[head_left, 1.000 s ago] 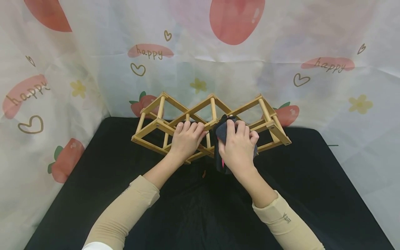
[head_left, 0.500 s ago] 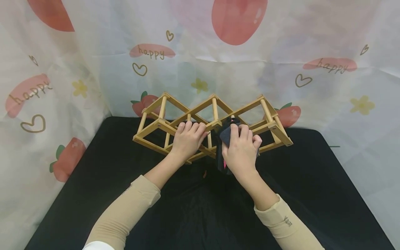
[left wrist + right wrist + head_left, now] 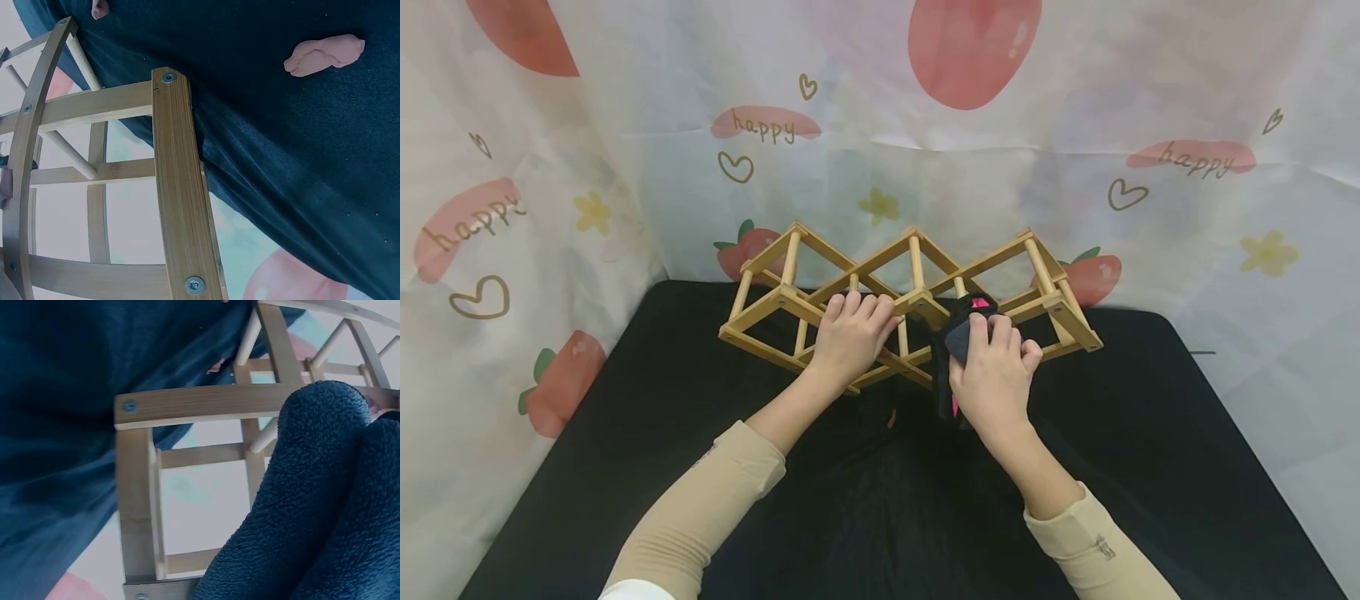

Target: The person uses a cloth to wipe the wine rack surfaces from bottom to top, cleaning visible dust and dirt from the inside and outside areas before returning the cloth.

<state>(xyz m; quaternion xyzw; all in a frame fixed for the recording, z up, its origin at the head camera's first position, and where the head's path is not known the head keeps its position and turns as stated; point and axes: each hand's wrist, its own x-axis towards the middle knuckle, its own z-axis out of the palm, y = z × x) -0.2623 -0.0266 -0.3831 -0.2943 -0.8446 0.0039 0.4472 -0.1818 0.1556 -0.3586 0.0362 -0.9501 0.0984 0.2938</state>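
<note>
A light wooden lattice rack (image 3: 752,312) with crossed slats and round dowels stands at the back of the table. In the head view my left hand (image 3: 848,337) grips its front middle slat, fingers bent over the top edge. My right hand (image 3: 996,371) holds a bunched dark cloth (image 3: 958,340) against the rack's front slats, right of the middle. Pink patches show on the cloth. Up close in the right wrist view, the fuzzy cloth (image 3: 312,500) covers part of the rack (image 3: 200,405). Screw heads dot the slats (image 3: 172,162) in the left wrist view.
Black fabric (image 3: 880,508) covers the table. Behind and beside it hangs a pale curtain (image 3: 1075,92) printed with strawberries and hearts. A small brownish scrap (image 3: 891,418) lies in front of the rack. The left wrist view shows a pinkish lump (image 3: 325,55) on the dark fabric.
My right hand has moved the cloth right and a little nearer along the slat, uncovering the rack's middle joint. More pink shows at the cloth's top. My left hand keeps its place on the rack.
</note>
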